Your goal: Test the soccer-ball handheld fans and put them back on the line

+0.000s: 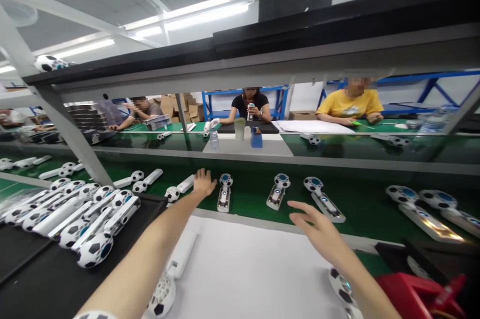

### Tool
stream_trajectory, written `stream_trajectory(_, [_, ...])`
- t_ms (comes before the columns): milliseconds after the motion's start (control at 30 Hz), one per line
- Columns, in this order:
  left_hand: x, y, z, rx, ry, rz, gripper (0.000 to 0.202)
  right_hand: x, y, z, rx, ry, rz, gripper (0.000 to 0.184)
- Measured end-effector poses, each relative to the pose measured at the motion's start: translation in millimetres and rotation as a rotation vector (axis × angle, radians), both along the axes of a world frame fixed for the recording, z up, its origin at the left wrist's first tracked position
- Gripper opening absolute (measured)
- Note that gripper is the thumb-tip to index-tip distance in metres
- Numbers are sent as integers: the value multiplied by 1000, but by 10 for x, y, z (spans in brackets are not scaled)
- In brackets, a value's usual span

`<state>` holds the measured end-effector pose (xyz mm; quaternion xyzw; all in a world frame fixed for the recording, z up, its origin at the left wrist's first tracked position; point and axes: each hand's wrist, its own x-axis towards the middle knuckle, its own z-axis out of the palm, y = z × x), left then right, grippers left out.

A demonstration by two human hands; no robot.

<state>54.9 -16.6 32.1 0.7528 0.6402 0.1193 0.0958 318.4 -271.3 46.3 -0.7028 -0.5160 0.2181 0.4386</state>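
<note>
My left hand (203, 182) reaches out over the green conveyor belt (360, 204), fingers spread, just left of a white handheld fan with a blue-ringed head (224, 193) that lies on the belt. It holds nothing. My right hand (314, 223) hovers open above the belt's near edge, close to a second fan (276, 191) and a third fan (323, 198), touching neither. A soccer-patterned fan (167, 284) lies on the white mat (255, 269) under my left forearm.
A black tray (22, 264) at left carries several soccer-patterned fans (93, 219). More fans (423, 206) lie on the belt at right. A red object (420, 296) sits at the bottom right. Three people sit across the line behind a shelf rail (262, 156).
</note>
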Motion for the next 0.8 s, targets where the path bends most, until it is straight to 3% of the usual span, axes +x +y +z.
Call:
stream_trajectory(167, [-714,37,375,-188,256,59,38,-80,93,64,24,76,43,46])
stream_trajectory(267, [-889,-73,551,-265,344,1,34,-305,257,96,11,29,96,43])
stream_trajectory(467, [-616,-295,1016,-169,361,-232,36,-994,511,222,66,-199,260,60])
stream_trajectory(567, [-466,-578,1299,-155,277,-414,33,-1224,576,305,131,-248,381,78])
stream_trajectory(633, [-419,-801,1437,-169,176,-550,36,-1292,567,351,140,-249,449,75])
stream_trajectory(733, [-420,-956,1474,-182,-4,-666,41,-1302,446,405,118,-92,470,58])
stream_trajectory(800, [-463,-841,1373,-178,-82,-631,41,-1262,319,452,100,157,366,52])
